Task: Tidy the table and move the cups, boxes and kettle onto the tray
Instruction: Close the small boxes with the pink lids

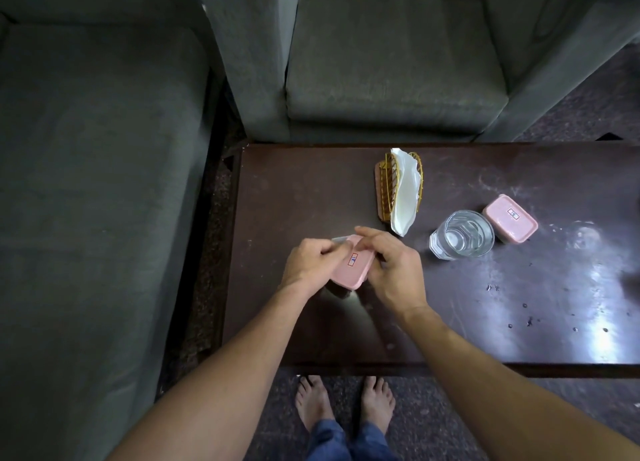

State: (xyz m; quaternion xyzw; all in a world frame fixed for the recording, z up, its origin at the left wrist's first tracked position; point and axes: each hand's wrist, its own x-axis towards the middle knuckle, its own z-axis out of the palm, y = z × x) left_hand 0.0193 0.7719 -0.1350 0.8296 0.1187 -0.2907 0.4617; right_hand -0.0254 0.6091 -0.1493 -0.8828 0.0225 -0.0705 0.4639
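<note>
Looking down through the head view, the scene holds two boxes, one cup, one napkin holder, two hands and two bare feet.

The first pink rectangular plastic box (349, 270), its lid bearing a small red-framed label, sits between the person's hands over the near left part of the dark brown glossy wooden table (519, 304). The left hand (311, 263) has its fingers curled round the box's left side. The right hand (391, 270) grips the right side, with its fingertips reaching across the far edge of the lid. Both hands are therefore grasping the same box, which lies tilted between the two palms. Whether its base touches the table cannot be told.

The second pink box (510, 219), lidded and labelled alike, stands farther right on the table, well apart from both hands. Just beside it on the left, touching or nearly so, stands the single clear faceted glass cup (462, 235), upright. Farther back, the gold wire napkin holder (388, 186) carries a sheaf of white paper napkins (405, 190), which droop toward the near side.

Beyond the table is a grey fabric armchair (381, 62), and a grey fabric sofa (86, 183) fills the left. Below the near table edge the bare feet (313, 401) stand on a dark speckled floor (433, 419).
</note>
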